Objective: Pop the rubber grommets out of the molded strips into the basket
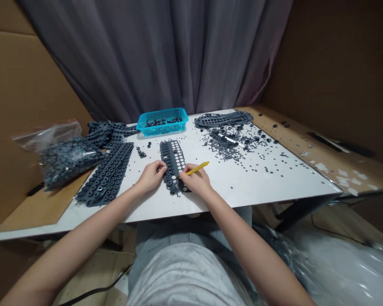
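Note:
A dark grey perforated rubber strip (172, 163) lies lengthwise on the white board (258, 187), with white discs filling many holes on its right half. My left hand (150, 176) grips the strip's left edge. My right hand (193, 179) rests against its right edge, holding a yellow pencil (196, 168) whose tip is hidden by the fingers. Beside my left hand, long stacked rubber strips (107, 174) lie in a pile.
A turquoise plastic basket (162, 122) of dark pieces stands at the back. Loose dark pieces (232, 144) are scattered at right, below another strip (223, 119). A plastic bag of rubber pieces (67, 159) lies at left. Cardboard walls (335, 63) and a grey curtain (147, 55) surround the board.

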